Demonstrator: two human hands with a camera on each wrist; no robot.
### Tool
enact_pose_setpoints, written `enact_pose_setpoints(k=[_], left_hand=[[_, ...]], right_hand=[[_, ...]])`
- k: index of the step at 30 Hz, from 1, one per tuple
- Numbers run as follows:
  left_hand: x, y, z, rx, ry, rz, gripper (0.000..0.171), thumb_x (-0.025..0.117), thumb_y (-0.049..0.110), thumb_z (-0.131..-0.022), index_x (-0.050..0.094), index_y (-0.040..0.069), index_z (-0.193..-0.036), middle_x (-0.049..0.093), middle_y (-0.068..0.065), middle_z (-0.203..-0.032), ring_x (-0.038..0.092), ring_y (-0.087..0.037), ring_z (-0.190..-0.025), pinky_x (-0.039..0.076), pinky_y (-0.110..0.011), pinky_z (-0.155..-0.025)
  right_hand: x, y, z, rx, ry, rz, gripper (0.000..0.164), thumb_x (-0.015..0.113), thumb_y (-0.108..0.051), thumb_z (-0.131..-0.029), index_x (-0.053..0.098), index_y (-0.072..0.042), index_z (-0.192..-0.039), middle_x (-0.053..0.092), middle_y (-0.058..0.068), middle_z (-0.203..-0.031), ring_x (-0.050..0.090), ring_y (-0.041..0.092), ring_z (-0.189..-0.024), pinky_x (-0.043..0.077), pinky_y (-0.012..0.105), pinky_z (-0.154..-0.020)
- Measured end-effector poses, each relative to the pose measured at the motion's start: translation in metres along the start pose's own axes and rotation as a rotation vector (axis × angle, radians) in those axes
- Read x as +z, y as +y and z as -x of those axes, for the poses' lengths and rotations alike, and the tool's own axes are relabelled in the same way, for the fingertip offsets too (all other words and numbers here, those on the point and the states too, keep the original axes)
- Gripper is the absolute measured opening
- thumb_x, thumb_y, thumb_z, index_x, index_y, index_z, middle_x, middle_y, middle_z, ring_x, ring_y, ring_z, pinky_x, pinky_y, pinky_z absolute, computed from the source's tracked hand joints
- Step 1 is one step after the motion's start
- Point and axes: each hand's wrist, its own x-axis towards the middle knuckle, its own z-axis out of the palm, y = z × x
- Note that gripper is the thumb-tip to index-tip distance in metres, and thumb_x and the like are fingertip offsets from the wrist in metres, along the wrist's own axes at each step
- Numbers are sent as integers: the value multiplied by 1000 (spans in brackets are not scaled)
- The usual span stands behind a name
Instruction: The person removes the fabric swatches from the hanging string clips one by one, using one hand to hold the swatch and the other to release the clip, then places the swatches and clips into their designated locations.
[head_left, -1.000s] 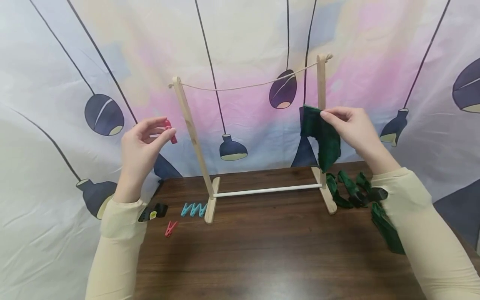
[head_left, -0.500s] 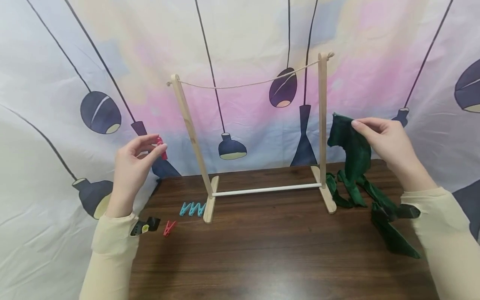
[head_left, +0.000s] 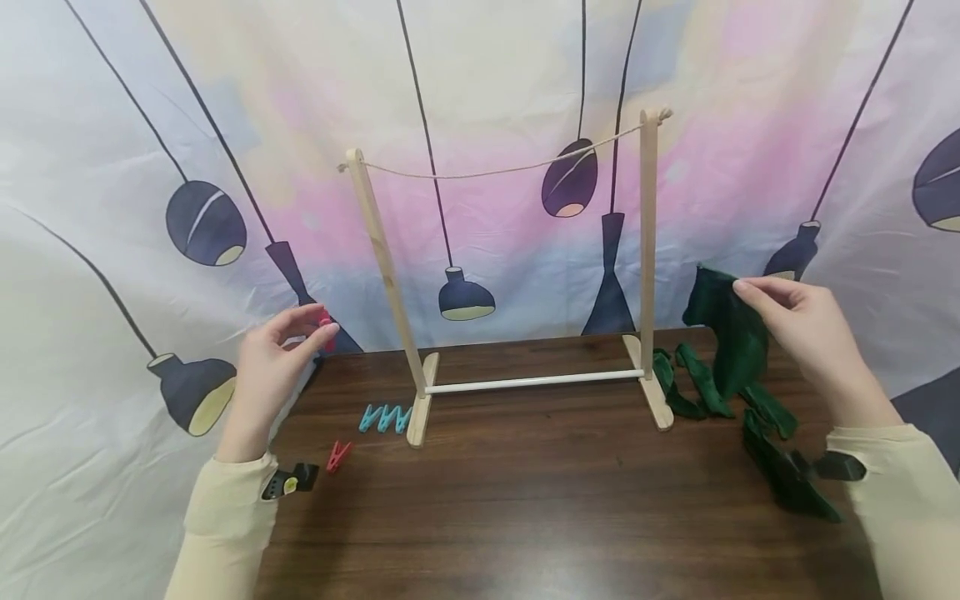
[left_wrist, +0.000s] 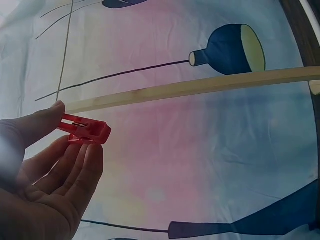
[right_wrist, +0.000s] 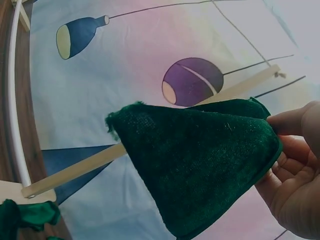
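In the head view my left hand (head_left: pixel 281 358) is raised at the left of the wooden rack, pinching a red clothespin (left_wrist: pixel 87 130) between thumb and fingers. My right hand (head_left: pixel 810 329) is up at the right of the rack. Its thumb and fingers pinch the top edge of a dark green cloth piece (head_left: pixel 731 333), which hangs down with a bent, sock-like outline. The right wrist view shows the cloth's fuzzy surface and frayed corner. Between two wooden posts (head_left: pixel 648 242) runs a slack cord (head_left: pixel 495 172), with nothing clipped on it.
Several blue clothespins (head_left: pixel 385 418) lie in a row by the rack's left foot (head_left: pixel 422 412), a second red clothespin (head_left: pixel 338 456) in front of them. More green cloth pieces (head_left: pixel 703 383) lie right of the rack's right foot (head_left: pixel 660 404). A white rod (head_left: pixel 532 382) joins the feet on the brown table (head_left: pixel 525 500).
My right hand has carried the green cloth right and down, away from the right post. My left hand has moved down and slightly left with the red clothespin.
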Motion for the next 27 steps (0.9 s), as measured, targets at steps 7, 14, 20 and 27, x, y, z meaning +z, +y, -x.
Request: enact_pose_setpoints(k=[7,14,20,27], left_hand=[[4,-14,8,-43,-75,-63,48,71,39,-95,67,7,-130,72,-12,-107,59,1,-92,44,-7,-82],[9,-23,15,-71,-121,-99,50,71,39,-95,65,5,-132,71,-14,-103,58,-7,-91,43,-8,-81],[15,-37,25,-108,-168,-115,51,70,38,-96,64,3,-132,72,-15,-102,61,-15,-90,45,-15,-72],[23,-55,36,-149,-214,-105,51,70,37,-96,64,0,-130,72,-16,-104,68,-22,-89,50,-18,-70]], right_hand=[[7,17,9,16,-45,-10,67,49,-54,-102,54,-2,-143,49,25,-146,42,44,-134,39,62,-99],[14,32,18,33,-93,-18,69,49,-56,-101,53,-2,-144,69,17,-121,64,31,-98,51,52,-76],[24,47,24,32,-99,-9,61,51,-50,-103,57,-1,-138,70,13,-96,60,18,-71,48,39,-58],[39,60,33,42,-131,-3,62,46,-47,-106,54,4,-140,53,33,-138,45,51,-126,40,67,-92]])
